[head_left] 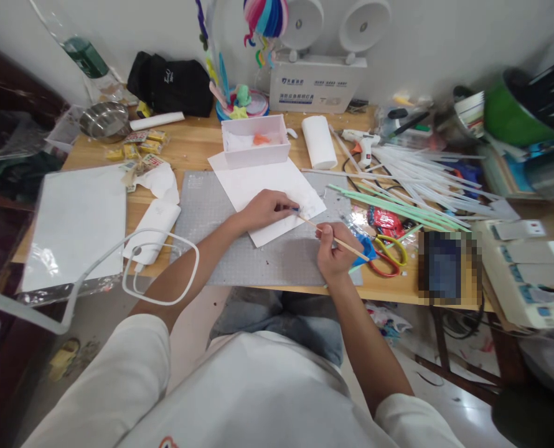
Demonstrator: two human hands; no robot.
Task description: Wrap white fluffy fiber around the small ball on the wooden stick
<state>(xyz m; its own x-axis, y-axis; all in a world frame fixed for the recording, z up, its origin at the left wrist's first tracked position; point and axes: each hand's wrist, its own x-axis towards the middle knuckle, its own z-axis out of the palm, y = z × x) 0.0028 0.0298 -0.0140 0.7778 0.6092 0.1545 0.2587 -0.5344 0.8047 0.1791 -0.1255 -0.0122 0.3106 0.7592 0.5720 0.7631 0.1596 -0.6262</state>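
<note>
My right hand (337, 252) is closed around a thin wooden stick (310, 222), which slants up and left across the white paper sheet (267, 186). At the stick's far tip, the fingers of my left hand (268, 208) pinch a small dark blue piece (296, 210), mostly covered by the fingertips. Whether the stick's tip touches that piece I cannot tell. Under both hands lies a grey cutting mat (211, 230), with the paper partly on it. Faint dark marks or scraps show on the paper near its right corner.
Behind the paper stands an open white box (256, 152) holding an orange piece. To the right are scissors (391, 255), green strips (398, 205), white strips (417, 168) and a glue gun (365, 146). A white cable (197, 261) loops over my left forearm from a white device (153, 230).
</note>
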